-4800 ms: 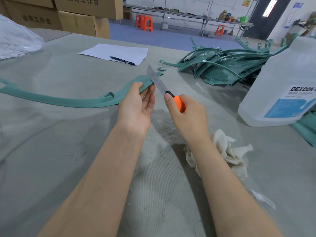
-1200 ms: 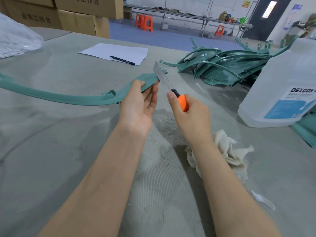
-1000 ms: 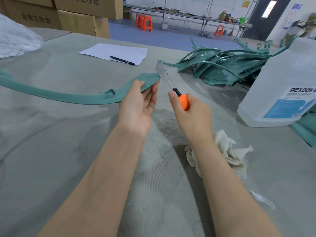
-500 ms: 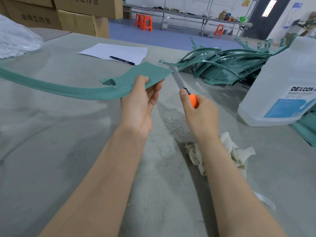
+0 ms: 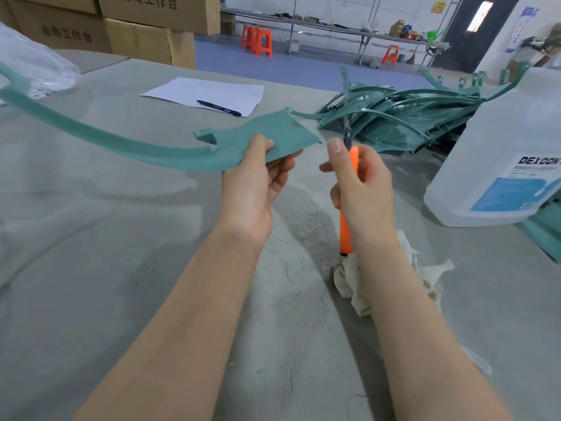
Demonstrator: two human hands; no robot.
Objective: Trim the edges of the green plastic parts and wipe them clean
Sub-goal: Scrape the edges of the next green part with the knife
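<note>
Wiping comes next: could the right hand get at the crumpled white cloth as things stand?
Probably not yet: the right hand grips the orange-handled knife; the crumpled white cloth lies uncovered just beneath.

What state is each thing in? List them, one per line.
Left hand: gripping the curved green part, lifted off the table.
Right hand: closed on the orange utility knife, blade clear of the part.
Rag: crumpled.
Jug: upright.
Pen: lying on paper.

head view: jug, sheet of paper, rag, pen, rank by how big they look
1. jug, though it sits near and is cut off
2. sheet of paper
3. rag, partly hidden by the arm, so unsure
4. pen
</note>
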